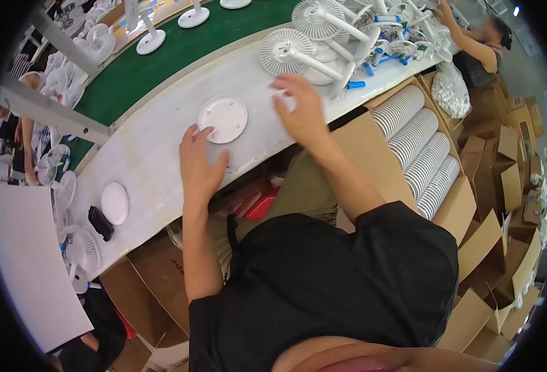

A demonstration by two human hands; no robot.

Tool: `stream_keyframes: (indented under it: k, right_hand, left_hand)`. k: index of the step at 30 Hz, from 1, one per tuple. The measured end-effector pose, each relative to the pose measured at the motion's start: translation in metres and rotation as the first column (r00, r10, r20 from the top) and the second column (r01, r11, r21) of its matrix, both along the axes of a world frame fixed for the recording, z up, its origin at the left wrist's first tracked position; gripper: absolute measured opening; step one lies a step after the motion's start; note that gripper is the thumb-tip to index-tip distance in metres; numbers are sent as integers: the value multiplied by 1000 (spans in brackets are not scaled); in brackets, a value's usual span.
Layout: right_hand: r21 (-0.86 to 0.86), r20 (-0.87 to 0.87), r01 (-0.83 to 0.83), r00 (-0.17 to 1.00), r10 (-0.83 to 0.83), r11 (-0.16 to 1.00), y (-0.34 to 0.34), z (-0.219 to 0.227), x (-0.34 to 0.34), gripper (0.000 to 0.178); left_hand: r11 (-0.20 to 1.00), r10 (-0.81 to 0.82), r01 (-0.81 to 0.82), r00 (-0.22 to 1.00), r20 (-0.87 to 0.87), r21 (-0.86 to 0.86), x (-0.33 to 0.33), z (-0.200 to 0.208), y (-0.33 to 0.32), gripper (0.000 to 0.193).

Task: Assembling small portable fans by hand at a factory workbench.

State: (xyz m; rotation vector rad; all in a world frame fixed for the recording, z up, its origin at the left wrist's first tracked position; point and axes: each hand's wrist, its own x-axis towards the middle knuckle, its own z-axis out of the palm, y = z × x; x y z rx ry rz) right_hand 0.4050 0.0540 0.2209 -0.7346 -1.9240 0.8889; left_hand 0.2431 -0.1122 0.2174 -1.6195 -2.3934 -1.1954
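A round white plastic disc (224,119) lies flat on the white worktable (152,152) in front of me. At its near left edge is my left hand (202,164), open, thumb apart from the fingers, with a fingertip at the rim; whether it presses on the disc I cannot tell. My right hand (302,110) is raised over the table to the right of the disc, slightly blurred, fingers bent but apart and nothing in them. Just beyond it stands a white fan part with a ribbed round head (286,53) and a stem.
More fan parts with blue pieces (388,46) pile up at the far right. Beside my right arm, an open carton (373,152) holds stacks of ribbed white discs (419,146). A second white disc (115,203) and a black object (100,223) lie left. A green conveyor (115,87) runs behind.
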Motion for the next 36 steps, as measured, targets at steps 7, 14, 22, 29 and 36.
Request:
stream_keyframes:
  k: [7,14,22,29,36]
  right_hand:
    - [515,372,128,857,-356,848,77,33,43,33]
    - [-179,742,-123,635,216,976,88,80,17,40]
    - [-748,-99,-541,663,742,385,26,94,-55,38]
    - [-476,-178,-750,593,785,459,-43,79,-68,33]
    - [-439,-123,-573,802,585,692,-78,72,-66,34]
  left_hand:
    - [982,-87,62,986,-141,-179,9,-17,7,35]
    - [991,-117,130,955,273,-30,14,4,-8,46]
    - [927,-263,110,873,410,359,47,56,-11,65]
    - [841,-186,-247,704,685,482,10,59,-53,54]
    - [779,-218,-286,711,668,558,23,61,-67,42]
